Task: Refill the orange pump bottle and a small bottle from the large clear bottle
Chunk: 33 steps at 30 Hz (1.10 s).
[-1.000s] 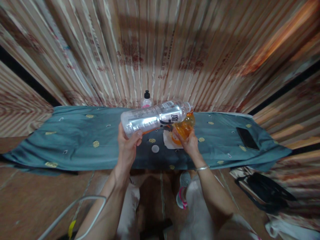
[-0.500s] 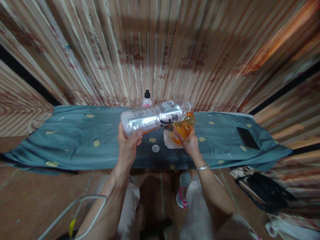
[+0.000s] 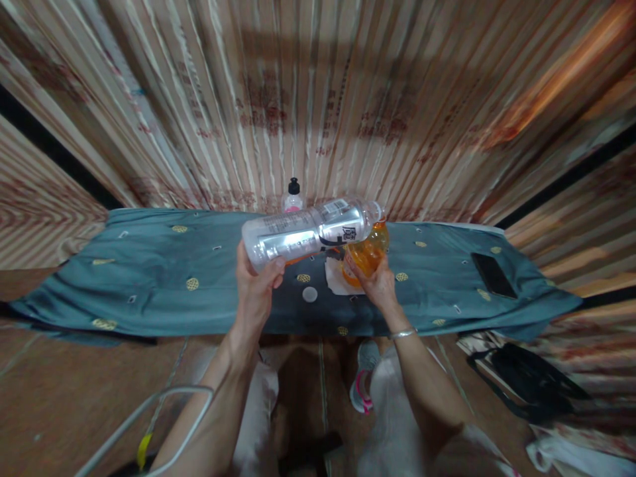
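Observation:
My left hand (image 3: 258, 278) is wrapped round the base of a clear plastic bottle (image 3: 308, 232) with a silver label and dark lettering. That bottle is tilted nearly level, its neck pointing right, over the mouth of an orange bottle (image 3: 368, 255). Around the orange bottle's body my right hand (image 3: 380, 285) is closed, keeping it roughly upright over a white paper (image 3: 336, 278). The two bottle mouths are close together; whether they touch I cannot tell. A round white cap (image 3: 310, 294) lies on the cloth between my hands. Behind the clear bottle stands a small bottle with a black top (image 3: 293, 188), partly hidden.
A teal patterned cloth (image 3: 149, 278) covers the long table. At the right lies a black phone (image 3: 493, 275). A black bag (image 3: 531, 381) rests below the table's right end. A pale cable (image 3: 134, 417) loops by my left forearm. A striped curtain (image 3: 308, 99) hangs behind.
Almost nothing differs. Both hands hold the same bottles in the same pose, with only a very slight shift of the view.

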Available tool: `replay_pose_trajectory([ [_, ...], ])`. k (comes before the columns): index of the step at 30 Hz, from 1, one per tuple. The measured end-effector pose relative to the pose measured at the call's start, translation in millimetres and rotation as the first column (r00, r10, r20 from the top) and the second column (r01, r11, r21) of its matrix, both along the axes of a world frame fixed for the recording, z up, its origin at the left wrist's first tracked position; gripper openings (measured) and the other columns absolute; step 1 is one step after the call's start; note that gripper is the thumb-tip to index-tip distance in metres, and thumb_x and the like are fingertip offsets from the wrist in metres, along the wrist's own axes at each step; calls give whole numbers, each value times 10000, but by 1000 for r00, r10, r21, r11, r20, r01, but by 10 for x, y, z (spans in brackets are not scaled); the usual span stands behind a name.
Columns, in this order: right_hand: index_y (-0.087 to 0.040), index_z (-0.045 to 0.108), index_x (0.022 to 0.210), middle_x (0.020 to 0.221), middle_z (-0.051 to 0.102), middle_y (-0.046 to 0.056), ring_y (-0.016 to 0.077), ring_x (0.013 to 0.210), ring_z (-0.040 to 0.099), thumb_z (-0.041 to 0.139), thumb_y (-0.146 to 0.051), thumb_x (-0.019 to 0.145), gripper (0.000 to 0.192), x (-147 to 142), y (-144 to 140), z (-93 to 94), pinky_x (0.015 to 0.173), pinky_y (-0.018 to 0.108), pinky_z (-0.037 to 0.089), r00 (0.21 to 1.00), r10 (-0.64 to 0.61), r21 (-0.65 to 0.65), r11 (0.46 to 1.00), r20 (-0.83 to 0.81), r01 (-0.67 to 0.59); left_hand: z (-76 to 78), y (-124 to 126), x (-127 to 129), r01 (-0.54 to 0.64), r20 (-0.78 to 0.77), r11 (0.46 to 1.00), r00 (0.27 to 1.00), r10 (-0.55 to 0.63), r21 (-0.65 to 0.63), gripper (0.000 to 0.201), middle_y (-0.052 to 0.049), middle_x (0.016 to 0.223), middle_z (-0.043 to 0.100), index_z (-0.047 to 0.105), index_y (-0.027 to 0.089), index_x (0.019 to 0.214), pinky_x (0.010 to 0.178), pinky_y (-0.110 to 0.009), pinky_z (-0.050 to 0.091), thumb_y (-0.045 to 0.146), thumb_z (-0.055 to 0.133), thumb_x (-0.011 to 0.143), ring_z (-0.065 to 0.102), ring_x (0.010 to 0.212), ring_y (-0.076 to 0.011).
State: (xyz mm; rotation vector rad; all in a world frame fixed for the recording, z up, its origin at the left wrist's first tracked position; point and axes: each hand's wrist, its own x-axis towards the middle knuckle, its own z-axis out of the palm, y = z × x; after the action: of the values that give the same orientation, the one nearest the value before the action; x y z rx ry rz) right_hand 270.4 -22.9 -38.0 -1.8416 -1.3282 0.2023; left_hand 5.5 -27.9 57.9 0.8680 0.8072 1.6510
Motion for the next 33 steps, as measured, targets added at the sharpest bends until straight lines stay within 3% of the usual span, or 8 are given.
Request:
replay_pose_trajectory([
  [20, -96, 538, 1374, 1186, 770, 268, 398, 1046, 780, 585, -898, 780, 999, -33, -9, 40, 886, 497, 614, 1000, -7, 1, 1000, -23, 7, -25, 11, 5, -1, 30, 1000, 1000, 1, -3, 651, 41, 765, 647, 640, 262, 1110, 446, -181, 347, 314, 975, 554, 542, 550, -82],
  [27, -85, 496, 1419, 1171, 774, 255, 396, 1045, 775, 650, -794, 812, 946, -25, -18, 50, 902, 528, 606, 1000, -6, -63, 998, -10, 6, -77, 43, -4, 9, 25, 1000, 1000, -9, 7, 714, 61, 753, 649, 619, 266, 1146, 450, -166, 341, 349, 986, 539, 535, 537, -68],
  [33, -101, 525, 1383, 1171, 768, 255, 391, 1024, 774, 631, -824, 811, 928, -17, -9, 30, 899, 531, 606, 1000, -10, -18, 1000, -7, 10, -65, 31, -5, 7, 18, 1000, 1000, -7, 6, 711, 44, 794, 649, 622, 261, 1145, 458, -185, 342, 357, 990, 544, 538, 565, -78],
])
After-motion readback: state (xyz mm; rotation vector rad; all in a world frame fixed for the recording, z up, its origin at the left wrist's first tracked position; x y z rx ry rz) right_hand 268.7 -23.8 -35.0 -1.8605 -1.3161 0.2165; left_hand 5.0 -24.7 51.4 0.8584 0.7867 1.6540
